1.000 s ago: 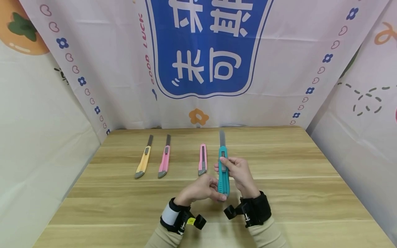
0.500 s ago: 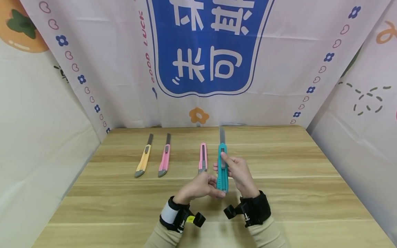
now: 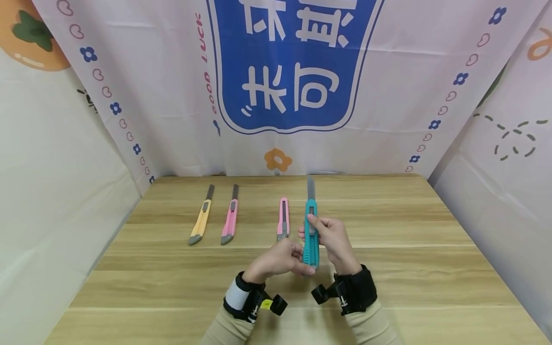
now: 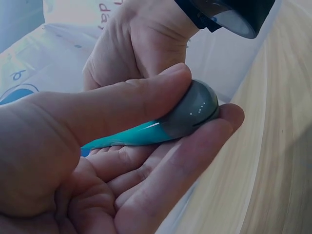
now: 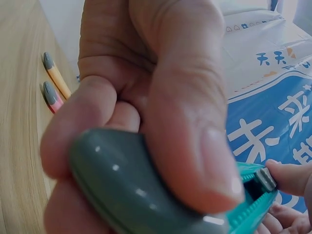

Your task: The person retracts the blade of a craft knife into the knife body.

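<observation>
A teal utility knife (image 3: 310, 254) is held upright in the head view, its grey blade (image 3: 311, 189) extended toward the far edge. My left hand (image 3: 277, 261) pinches its grey end cap (image 4: 192, 109) between thumb and fingers; the right wrist view shows this cap (image 5: 122, 170) up close. My right hand (image 3: 338, 243) grips the body higher up, thumb on the grey slider (image 5: 265, 180), other fingers partly hidden behind the knife. Just beyond the left hand lies a pink knife (image 3: 283, 215) with no blade showing, its lower end partly covered by that hand.
Toward the left of the wooden table (image 3: 151, 268) lie a yellow knife (image 3: 201, 220) and another pink knife (image 3: 230, 220), both with blades extended. A printed cloth (image 3: 172, 96) hangs behind the table's far edge.
Both hands have raised the teal knife slightly toward the far edge, and the left hand now covers part of the near pink knife's lower end. Both grips look the same.
</observation>
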The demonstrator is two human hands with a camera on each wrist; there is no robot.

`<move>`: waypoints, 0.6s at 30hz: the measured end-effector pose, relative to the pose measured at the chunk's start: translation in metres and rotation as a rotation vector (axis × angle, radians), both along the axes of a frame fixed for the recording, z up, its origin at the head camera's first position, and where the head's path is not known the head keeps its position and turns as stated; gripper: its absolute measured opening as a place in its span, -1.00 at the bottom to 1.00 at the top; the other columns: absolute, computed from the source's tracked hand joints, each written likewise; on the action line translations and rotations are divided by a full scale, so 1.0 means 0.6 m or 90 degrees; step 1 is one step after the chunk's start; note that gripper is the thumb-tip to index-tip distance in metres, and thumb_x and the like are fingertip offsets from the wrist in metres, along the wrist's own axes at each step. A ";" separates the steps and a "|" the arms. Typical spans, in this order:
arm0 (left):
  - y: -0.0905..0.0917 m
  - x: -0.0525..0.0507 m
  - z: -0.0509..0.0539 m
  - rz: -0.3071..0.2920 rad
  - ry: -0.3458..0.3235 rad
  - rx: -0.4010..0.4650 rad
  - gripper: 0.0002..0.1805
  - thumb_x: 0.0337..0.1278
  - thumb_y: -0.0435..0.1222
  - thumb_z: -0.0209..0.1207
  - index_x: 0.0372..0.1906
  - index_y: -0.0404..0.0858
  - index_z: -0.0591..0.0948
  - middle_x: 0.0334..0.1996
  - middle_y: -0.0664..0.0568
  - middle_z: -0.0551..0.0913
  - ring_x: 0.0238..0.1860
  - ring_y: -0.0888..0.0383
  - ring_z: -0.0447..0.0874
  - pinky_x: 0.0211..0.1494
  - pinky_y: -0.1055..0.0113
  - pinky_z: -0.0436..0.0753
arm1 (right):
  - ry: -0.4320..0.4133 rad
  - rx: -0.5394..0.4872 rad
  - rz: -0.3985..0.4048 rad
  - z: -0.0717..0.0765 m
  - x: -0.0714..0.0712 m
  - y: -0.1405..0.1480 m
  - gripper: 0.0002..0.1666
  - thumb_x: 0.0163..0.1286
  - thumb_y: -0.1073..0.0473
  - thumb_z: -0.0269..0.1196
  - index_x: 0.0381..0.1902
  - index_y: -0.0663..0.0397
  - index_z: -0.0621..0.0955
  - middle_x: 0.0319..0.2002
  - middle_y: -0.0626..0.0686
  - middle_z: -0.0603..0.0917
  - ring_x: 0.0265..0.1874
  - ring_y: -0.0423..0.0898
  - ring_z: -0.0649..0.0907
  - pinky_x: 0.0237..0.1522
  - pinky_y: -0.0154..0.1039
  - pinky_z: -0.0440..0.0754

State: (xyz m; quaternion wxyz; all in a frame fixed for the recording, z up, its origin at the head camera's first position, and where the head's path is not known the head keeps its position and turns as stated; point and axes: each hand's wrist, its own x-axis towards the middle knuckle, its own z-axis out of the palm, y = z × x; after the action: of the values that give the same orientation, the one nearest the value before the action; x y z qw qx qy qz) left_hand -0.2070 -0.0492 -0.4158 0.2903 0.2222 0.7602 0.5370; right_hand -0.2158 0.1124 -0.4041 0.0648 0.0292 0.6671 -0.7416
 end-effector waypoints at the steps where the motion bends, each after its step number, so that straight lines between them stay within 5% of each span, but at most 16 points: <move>1: 0.001 0.000 0.001 0.001 -0.003 0.002 -0.78 0.07 -0.41 0.31 -0.21 -0.51 0.67 -0.30 -0.35 0.75 -0.39 0.21 0.76 -0.22 0.25 0.78 | 0.003 -0.001 0.000 0.000 0.000 0.001 -0.49 0.46 0.07 0.13 0.02 0.51 0.57 -0.52 -0.13 0.77 -0.48 -0.25 0.77 -0.26 -0.27 0.78; 18: 0.000 -0.001 0.001 0.000 -0.004 0.001 -0.79 0.08 -0.39 0.31 -0.23 -0.49 0.67 -0.31 -0.31 0.75 -0.44 0.32 0.70 -0.19 0.19 0.78 | 0.016 -0.013 0.009 0.002 0.000 0.001 -0.51 0.45 0.13 0.14 0.02 0.56 0.55 -0.51 -0.09 0.78 -0.47 -0.24 0.77 -0.26 -0.28 0.78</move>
State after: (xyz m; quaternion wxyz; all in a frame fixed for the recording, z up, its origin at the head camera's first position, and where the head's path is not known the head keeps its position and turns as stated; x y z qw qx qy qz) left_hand -0.2073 -0.0490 -0.4150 0.2922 0.2206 0.7593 0.5380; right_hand -0.2157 0.1132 -0.4030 0.0619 0.0146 0.6603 -0.7483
